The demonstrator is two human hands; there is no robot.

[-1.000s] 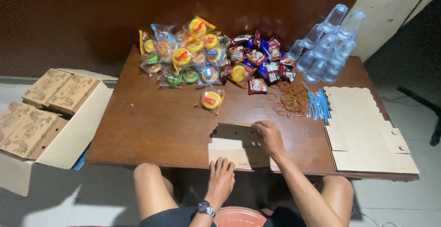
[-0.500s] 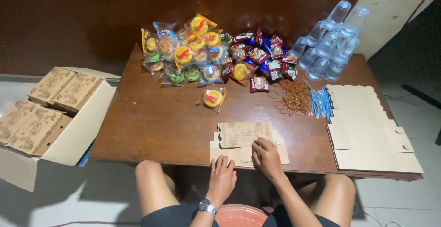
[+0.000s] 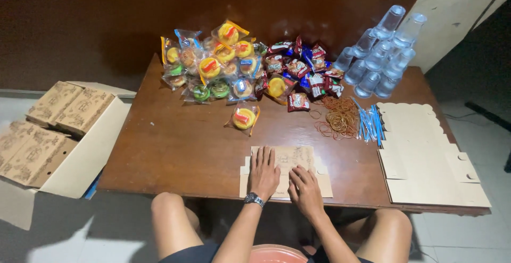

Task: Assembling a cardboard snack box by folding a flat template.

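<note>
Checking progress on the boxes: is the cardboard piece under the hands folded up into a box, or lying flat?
Flat. The cardboard piece lies spread on the table, both the left hand and right hand pressing on it; no walls stand up.

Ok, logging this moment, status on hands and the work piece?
Left hand and right hand both flat on the flat printed brown cardboard box blank. Blank at near table edge. Nothing obstructing.
</note>
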